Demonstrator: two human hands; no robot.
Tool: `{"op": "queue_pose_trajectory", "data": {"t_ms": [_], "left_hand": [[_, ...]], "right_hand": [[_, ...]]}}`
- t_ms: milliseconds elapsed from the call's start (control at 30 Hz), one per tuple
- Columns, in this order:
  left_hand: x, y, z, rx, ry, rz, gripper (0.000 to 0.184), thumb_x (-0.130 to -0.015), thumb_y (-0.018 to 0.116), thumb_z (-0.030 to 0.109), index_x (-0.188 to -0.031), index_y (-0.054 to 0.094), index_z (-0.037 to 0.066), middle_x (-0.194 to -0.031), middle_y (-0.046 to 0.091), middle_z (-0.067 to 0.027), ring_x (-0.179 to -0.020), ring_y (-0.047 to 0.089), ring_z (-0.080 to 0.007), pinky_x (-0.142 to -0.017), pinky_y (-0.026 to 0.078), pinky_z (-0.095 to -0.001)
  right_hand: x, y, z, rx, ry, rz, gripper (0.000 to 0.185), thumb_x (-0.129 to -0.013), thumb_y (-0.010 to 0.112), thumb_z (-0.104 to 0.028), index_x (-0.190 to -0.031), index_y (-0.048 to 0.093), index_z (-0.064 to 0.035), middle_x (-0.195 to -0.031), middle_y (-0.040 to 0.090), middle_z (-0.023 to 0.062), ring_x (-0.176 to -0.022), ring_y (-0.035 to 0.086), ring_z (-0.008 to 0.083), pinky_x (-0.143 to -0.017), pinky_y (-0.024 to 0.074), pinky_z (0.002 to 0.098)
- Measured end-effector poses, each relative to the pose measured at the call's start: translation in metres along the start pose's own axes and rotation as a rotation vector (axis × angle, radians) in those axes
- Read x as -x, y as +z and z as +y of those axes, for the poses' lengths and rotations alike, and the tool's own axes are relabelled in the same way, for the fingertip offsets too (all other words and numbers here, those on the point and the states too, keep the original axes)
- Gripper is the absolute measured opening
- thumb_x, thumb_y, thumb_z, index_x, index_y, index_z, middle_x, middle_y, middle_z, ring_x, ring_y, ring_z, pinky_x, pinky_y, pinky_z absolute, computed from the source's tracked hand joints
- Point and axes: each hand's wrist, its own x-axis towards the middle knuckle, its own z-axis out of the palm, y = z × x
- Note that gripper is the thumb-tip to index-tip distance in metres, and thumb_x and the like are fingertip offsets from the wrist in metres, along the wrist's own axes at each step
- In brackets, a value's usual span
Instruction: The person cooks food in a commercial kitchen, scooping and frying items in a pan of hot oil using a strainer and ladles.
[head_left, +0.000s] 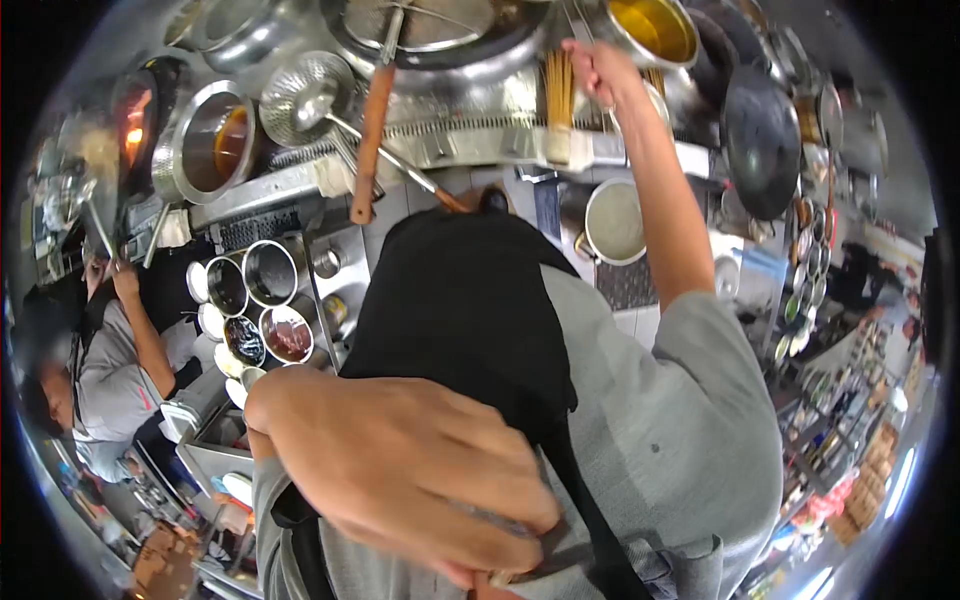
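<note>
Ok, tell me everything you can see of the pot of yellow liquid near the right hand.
The pot is round and open, with a shiny, silvery rim and wall that look like metal. Clear-looking yellow liquid shows inside. It appears upright at the top of the view, where the frame edge cuts it off. The right hand is to its lower left; whether they touch is unclear.

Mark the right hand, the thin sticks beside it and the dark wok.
Right hand point(600, 72): head view, middle of the hand.
Thin sticks point(560, 92): head view, partway along their length.
Dark wok point(761, 142): head view, its broad surface.
</note>
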Motion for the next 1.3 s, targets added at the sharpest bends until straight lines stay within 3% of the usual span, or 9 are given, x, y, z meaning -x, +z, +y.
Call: {"op": "queue_pose_trajectory", "data": {"t_ms": [233,400,433,533,700,867,933,1133,1300], "left_hand": [[0.011,-0.007,0.003,-0.018,-0.151,0.017,0.036,-0.091,0.061,0.022,-0.113,0.064,-0.006,-0.117,0.061,-0.0233,-0.102,0.061,-0.0348,-0.083,0.048,-0.0404],[0.013,0.002,-0.017,-0.149,0.052,0.450,0.031,-0.092,0.061,0.035,-0.094,0.072,0.005,-0.100,0.068,-0.0140,-0.089,0.065,-0.0236,-0.070,0.052,-0.0315],[0.000,-0.014,-0.019,-0.283,0.054,0.345,0.039,-0.090,0.062,0.042,-0.092,0.071,0.004,-0.098,0.066,-0.0148,-0.089,0.066,-0.0257,-0.066,0.054,-0.0316],[-0.026,-0.016,-0.027,-0.141,-0.198,-0.001,0.079,-0.089,0.050,0.061,-0.133,0.049,-0.005,-0.139,0.039,-0.0343,-0.127,0.044,-0.0460,-0.094,0.043,-0.0512],[-0.015,-0.014,-0.030,-0.072,-0.206,-0.185,0.076,-0.095,0.039,0.059,-0.142,0.040,-0.002,-0.149,0.028,-0.0290,-0.136,0.031,-0.0440,-0.103,0.034,-0.0499],[0.029,-0.036,-0.027,-0.557,-0.713,0.204,0.051,-0.075,0.076,0.019,-0.122,0.060,0.007,-0.118,0.056,-0.0145,-0.109,0.054,-0.0326,-0.092,0.044,-0.0386],[0.044,-0.034,-0.037,-0.414,-0.660,0.153,0.024,-0.075,0.075,0.009,-0.097,0.067,0.005,-0.095,0.061,-0.0086,-0.090,0.059,-0.0270,-0.079,0.047,-0.0351],[0.031,-0.032,-0.046,-0.462,-0.570,0.343,0.012,-0.078,0.070,-0.002,-0.087,0.064,0.002,-0.083,0.062,-0.0081,-0.078,0.061,-0.0232,-0.068,0.048,-0.0312],[0.024,-0.032,-0.054,-0.370,-0.374,0.118,0.012,-0.079,0.072,0.004,-0.088,0.065,0.005,-0.086,0.062,-0.0078,-0.078,0.061,-0.0228,-0.068,0.048,-0.0326]], "right_hand": [[-0.018,-0.030,-0.019,-0.328,-0.045,-0.185,0.022,-0.101,0.040,-0.014,-0.116,0.046,0.0018,-0.062,0.035,-0.0053,-0.044,0.032,0.0053,-0.039,0.0255,0.0206],[-0.083,-0.065,-0.041,-0.229,-0.004,-0.443,0.033,-0.093,0.049,-0.027,-0.065,0.050,-0.0110,-0.049,0.043,0.0035,-0.036,0.037,0.0167,-0.033,0.0294,0.0353],[-0.059,-0.007,-0.059,0.174,-0.152,0.368,0.028,-0.090,0.050,-0.018,-0.064,0.051,-0.0087,-0.049,0.044,0.0048,-0.036,0.039,0.0181,-0.034,0.0308,0.0357],[-0.164,-0.052,-0.041,1.455,-0.747,0.434,0.030,-0.075,0.055,-0.018,-0.049,0.059,-0.0044,-0.050,0.058,0.0107,-0.049,0.060,0.0219,-0.047,0.0454,0.0370],[-0.150,-0.015,-0.073,0.771,-0.106,0.350,0.024,-0.076,0.048,-0.007,-0.057,0.058,0.0030,-0.054,0.058,0.0163,-0.043,0.058,0.0259,-0.040,0.0428,0.0413],[-0.154,-0.067,-0.028,0.677,-0.623,0.234,0.047,-0.090,0.049,-0.027,-0.049,0.051,-0.0047,-0.041,0.048,0.0080,-0.034,0.047,0.0179,-0.035,0.0345,0.0344],[-0.073,-0.017,-0.062,0.308,-0.154,0.365,0.021,-0.087,0.050,-0.012,-0.067,0.053,-0.0057,-0.050,0.046,0.0068,-0.036,0.042,0.0201,-0.033,0.0316,0.0372],[-0.012,-0.024,-0.049,0.460,-0.271,0.366,0.022,-0.084,0.057,-0.024,-0.074,0.059,-0.0043,-0.053,0.055,0.0177,-0.034,0.047,0.0294,-0.029,0.0328,0.0399],[0.034,0.013,-0.025,0.482,-0.413,0.343,0.023,-0.096,0.050,-0.025,-0.081,0.051,-0.0072,-0.050,0.046,0.0017,-0.034,0.043,0.0136,-0.030,0.0323,0.0293]]}}
